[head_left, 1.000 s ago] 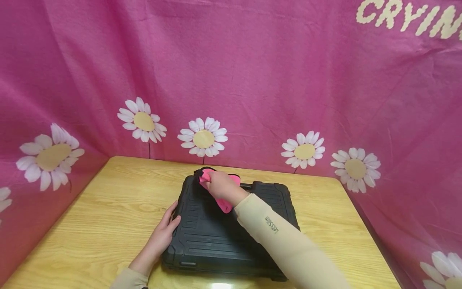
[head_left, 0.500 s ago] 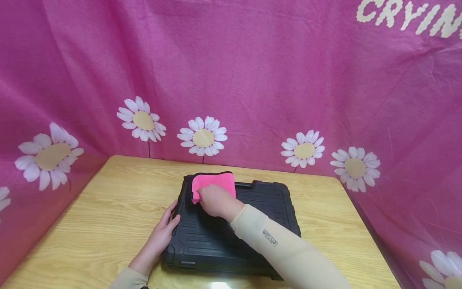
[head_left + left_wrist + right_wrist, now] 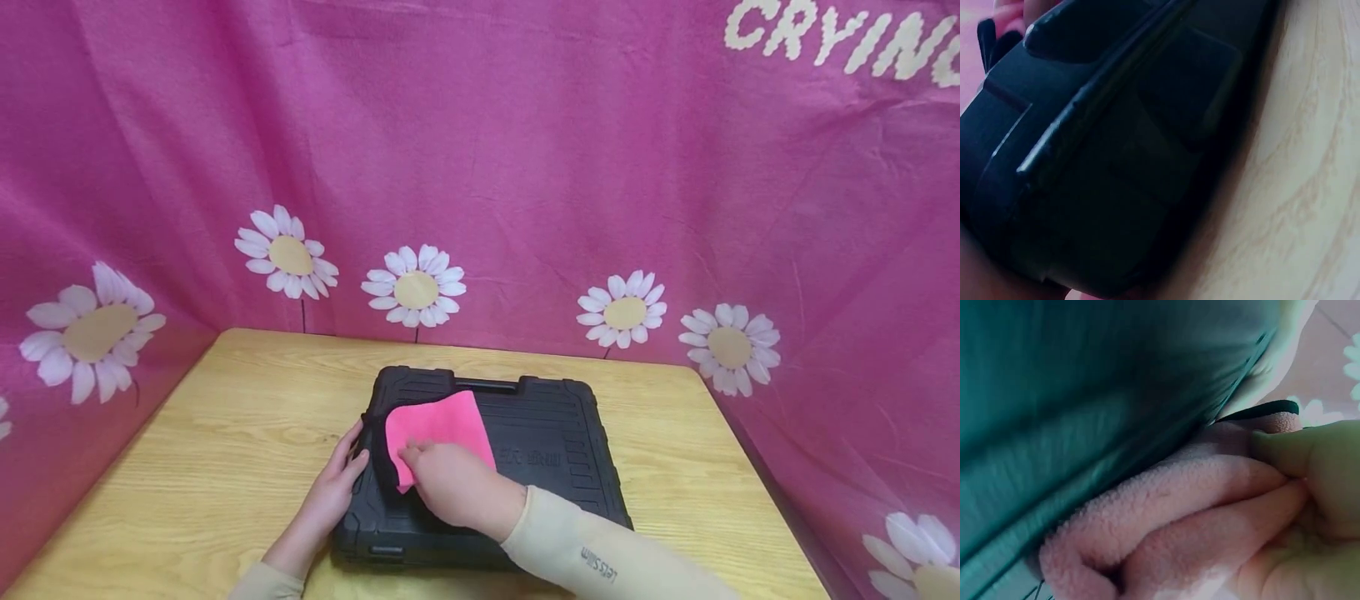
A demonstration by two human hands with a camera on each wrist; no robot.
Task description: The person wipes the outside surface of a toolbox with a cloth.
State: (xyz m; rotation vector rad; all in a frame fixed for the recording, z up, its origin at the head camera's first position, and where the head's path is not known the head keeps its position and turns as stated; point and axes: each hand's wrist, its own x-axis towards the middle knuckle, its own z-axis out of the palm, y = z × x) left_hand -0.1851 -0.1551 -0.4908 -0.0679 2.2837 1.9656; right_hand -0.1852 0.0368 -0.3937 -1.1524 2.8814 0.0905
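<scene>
A black hard plastic case with ribbed lid and a handle at its far edge lies flat on the table. My left hand holds its left side, thumb over the top edge and fingers along the side wall. In the left wrist view the case's dark side wall fills most of the picture. My right hand grips a pink cloth with black edging, which lies on the left half of the lid. In the right wrist view the fluffy cloth is bunched against the lid, between thumb and fingers.
The light wooden table extends around the case. Behind and on both sides hangs a magenta curtain printed with white daisies.
My right hand has drawn the pink cloth from the case's far left corner toward me, down the left half of the lid. My left hand stays at the case's left side.
</scene>
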